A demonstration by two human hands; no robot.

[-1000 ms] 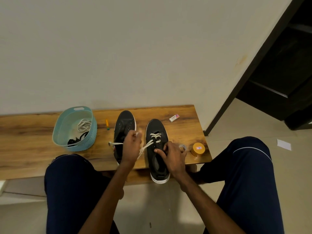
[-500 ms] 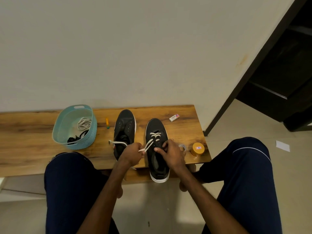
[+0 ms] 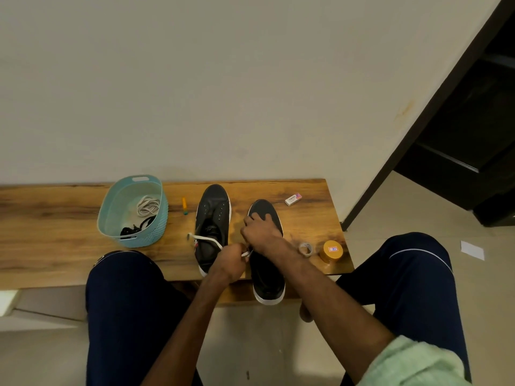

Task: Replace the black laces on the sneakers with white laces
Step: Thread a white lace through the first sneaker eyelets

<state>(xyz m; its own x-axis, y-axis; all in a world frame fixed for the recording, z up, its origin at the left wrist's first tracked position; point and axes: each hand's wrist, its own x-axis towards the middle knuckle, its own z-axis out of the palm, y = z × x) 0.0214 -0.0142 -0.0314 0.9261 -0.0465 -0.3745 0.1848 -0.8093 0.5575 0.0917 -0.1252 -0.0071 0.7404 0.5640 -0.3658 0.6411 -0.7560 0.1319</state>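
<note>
Hands almost touching: left hand (image 3: pixel 228 264) pinches the white lace (image 3: pixel 206 239), which trails across the left sneaker (image 3: pixel 213 207) on the tabletop (image 3: pixel 55 218). Right hand (image 3: pixel 259 231) sits curled over the eyelets of the right sneaker (image 3: pixel 267 277), can't tell if it's gripping anything tbh.

The right hand (image 3: pixel 260 232) covers the eyelets of the right sneaker (image 3: pixel 267 280), hiding the lacing and its own grip. The lace (image 3: pixel 206 240) vanishes into the left hand (image 3: pixel 230 264). The counter (image 3: pixel 55 246) runs off left. Print on the eraser (image 3: pixel 293 199) is unreadable.
</note>
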